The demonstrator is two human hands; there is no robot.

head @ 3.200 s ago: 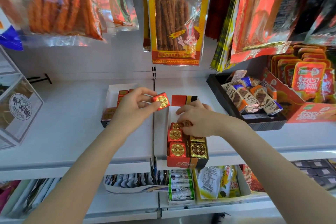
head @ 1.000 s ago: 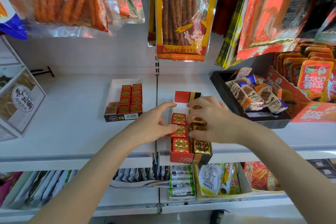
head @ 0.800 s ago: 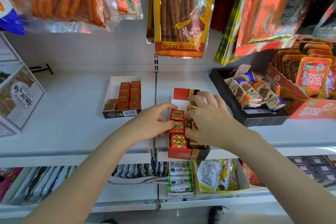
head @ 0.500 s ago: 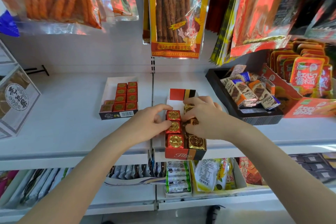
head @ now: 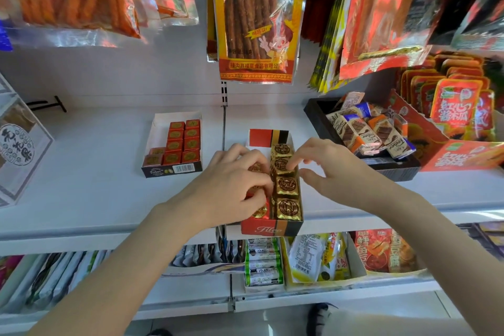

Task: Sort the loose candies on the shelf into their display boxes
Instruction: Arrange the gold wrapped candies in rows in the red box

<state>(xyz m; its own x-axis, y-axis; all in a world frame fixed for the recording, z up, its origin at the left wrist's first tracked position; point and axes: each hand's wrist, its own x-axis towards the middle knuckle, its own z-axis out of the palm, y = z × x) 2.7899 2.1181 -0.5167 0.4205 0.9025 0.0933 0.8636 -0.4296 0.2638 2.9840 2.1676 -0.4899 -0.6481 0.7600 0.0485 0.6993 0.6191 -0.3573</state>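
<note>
Head view: left hand covers red candies; right hand spread over box.

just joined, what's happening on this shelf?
A person is tidying foil-wrapped candies in the red-fronted display box at the shelf edge. The left hand covers the red candy column; the right hand touches the gold candies, four in a row. A second box of red candies sits untouched further left.

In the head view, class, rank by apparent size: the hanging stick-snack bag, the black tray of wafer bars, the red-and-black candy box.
1. Hanging stick-snack bag, clearly largest.
2. Black tray of wafer bars.
3. Red-and-black candy box, partly hidden by hands; its rank against the tray is unsure.
</note>
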